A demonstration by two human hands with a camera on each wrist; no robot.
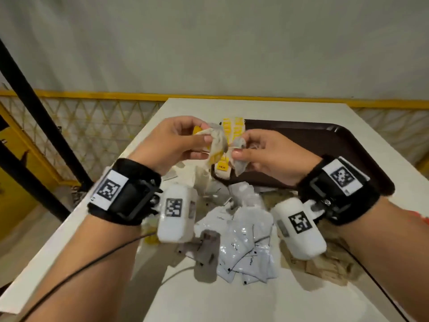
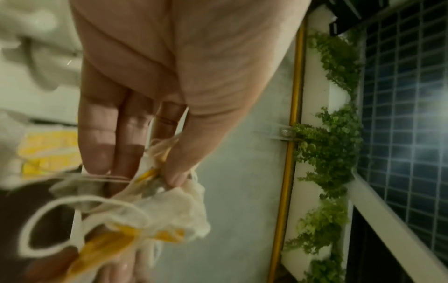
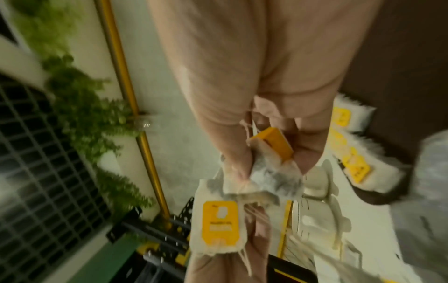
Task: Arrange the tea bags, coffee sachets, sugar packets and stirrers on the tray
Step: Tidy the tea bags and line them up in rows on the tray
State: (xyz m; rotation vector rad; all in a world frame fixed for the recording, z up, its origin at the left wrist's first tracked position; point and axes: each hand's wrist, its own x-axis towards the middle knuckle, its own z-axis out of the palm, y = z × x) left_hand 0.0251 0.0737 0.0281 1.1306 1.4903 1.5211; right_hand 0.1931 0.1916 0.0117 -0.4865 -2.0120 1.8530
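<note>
A tangled bunch of tea bags, pale gauze with yellow tags and looping strings, is hanging in the air between both hands, above the near left corner of the tray. The left hand is pinching the left side of the bunch, its grip closed on the gauze between thumb and fingertips; in the left wrist view the strings are trailing across the fingers and a loop is dangling below. The right hand is pinching the right side of the bunch, its grip closed on crumpled gauze between thumb and forefinger, with one yellow tag tucked against the palm and another tagged bag hanging underneath.

More tea bags are lying in a row on the left edge of the dark brown tray, their yellow tags facing up. The tray is sitting on the far right part of the white bench.

Nearer the person, a heap of white coffee sachets is lying on the bench, and brown paper sugar packets are spread just to the right of them, partly under the right wrist. A pale stirrer pile beside the left wrist is too blurred to make out clearly.

Beyond the bench, a yellow rail is running along a lattice fence under a plain wall.
</note>
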